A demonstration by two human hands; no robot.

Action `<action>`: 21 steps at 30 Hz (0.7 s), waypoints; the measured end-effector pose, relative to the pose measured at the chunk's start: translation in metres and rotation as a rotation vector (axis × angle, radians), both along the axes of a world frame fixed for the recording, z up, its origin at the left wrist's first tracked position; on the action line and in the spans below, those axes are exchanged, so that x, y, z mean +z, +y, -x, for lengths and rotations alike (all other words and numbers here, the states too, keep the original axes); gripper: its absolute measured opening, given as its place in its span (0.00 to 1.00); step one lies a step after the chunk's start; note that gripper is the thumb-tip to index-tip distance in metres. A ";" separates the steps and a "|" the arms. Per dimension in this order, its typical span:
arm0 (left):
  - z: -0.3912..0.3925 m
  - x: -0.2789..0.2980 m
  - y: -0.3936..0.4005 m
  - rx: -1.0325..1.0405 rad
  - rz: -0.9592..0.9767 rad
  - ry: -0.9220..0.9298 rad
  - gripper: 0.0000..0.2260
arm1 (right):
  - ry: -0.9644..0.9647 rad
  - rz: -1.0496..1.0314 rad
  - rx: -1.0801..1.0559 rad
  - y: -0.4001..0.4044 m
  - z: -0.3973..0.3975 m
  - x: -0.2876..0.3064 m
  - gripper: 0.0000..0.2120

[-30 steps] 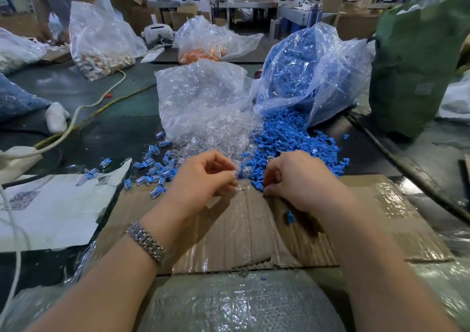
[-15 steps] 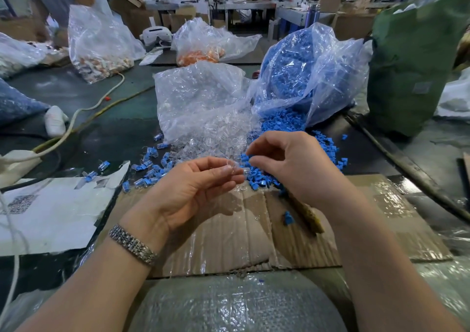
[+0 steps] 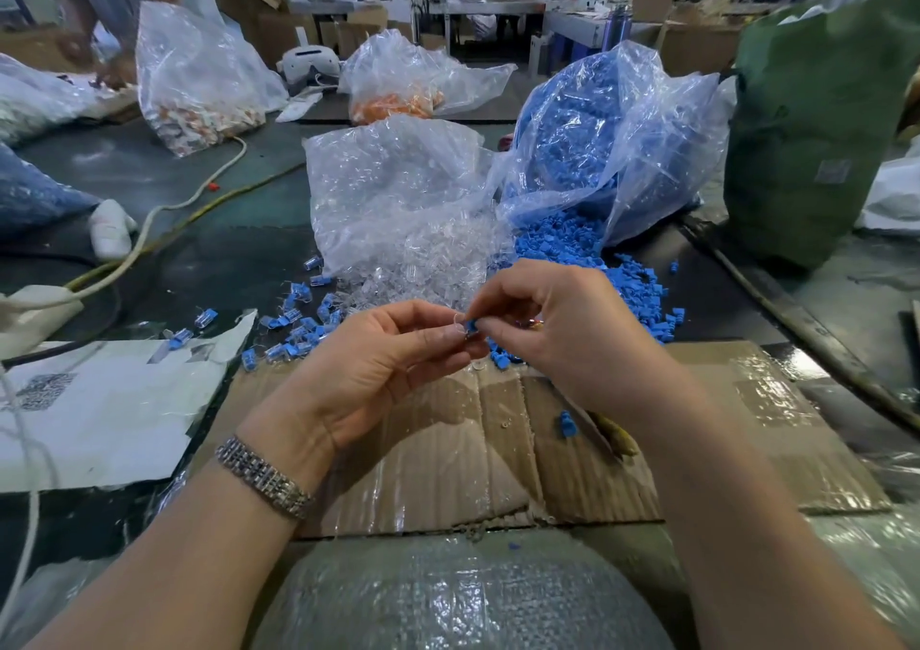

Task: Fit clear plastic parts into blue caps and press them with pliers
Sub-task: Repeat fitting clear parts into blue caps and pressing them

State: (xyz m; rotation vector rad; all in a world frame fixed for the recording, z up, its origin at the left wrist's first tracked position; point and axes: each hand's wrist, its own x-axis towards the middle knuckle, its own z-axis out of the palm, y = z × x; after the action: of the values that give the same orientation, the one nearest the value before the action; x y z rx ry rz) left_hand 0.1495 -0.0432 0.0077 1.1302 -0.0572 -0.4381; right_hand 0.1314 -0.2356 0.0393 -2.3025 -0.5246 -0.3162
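Observation:
Above a flattened cardboard sheet point(image 3: 448, 450), my left hand point(image 3: 378, 365) pinches a clear plastic part point(image 3: 455, 321) between thumb and fingers. My right hand point(image 3: 557, 330) pinches a small blue cap point(image 3: 471, 326) against that part, and the two pieces touch. The pliers point(image 3: 615, 433) with yellowish handles lie under my right forearm, mostly hidden. Behind my hands, a clear bag spills clear parts point(image 3: 423, 271) and a bag of blue caps point(image 3: 597, 161) spills loose caps point(image 3: 637, 296). Several assembled blue-and-clear pieces point(image 3: 293, 330) lie to the left.
One loose blue cap point(image 3: 567, 424) lies on the cardboard. White paper point(image 3: 99, 410) lies at left, with a yellow and a white cable point(image 3: 164, 221) beyond it. A green sack point(image 3: 816, 126) stands at right. Bags of orange parts point(image 3: 393, 101) and a person point(image 3: 119, 12) are at the back.
Both hands rose from the piles above the cardboard. The right hand picked up a blue cap and brought it against the clear part held in the left hand.

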 end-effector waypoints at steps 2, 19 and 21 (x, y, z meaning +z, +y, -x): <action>0.001 0.000 0.001 0.000 -0.009 -0.006 0.11 | -0.012 0.018 0.011 0.000 0.000 -0.001 0.05; -0.003 -0.002 0.006 0.026 0.051 -0.083 0.08 | 0.459 0.575 -0.488 -0.030 -0.011 -0.014 0.22; -0.002 0.000 0.006 0.052 0.058 -0.091 0.08 | 0.438 0.561 -0.499 -0.030 -0.012 -0.013 0.19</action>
State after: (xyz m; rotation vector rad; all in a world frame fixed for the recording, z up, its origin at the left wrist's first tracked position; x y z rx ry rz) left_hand 0.1519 -0.0372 0.0074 1.0919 -0.1188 -0.3364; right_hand 0.1430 -0.2659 0.0266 -2.9178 0.2262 0.1313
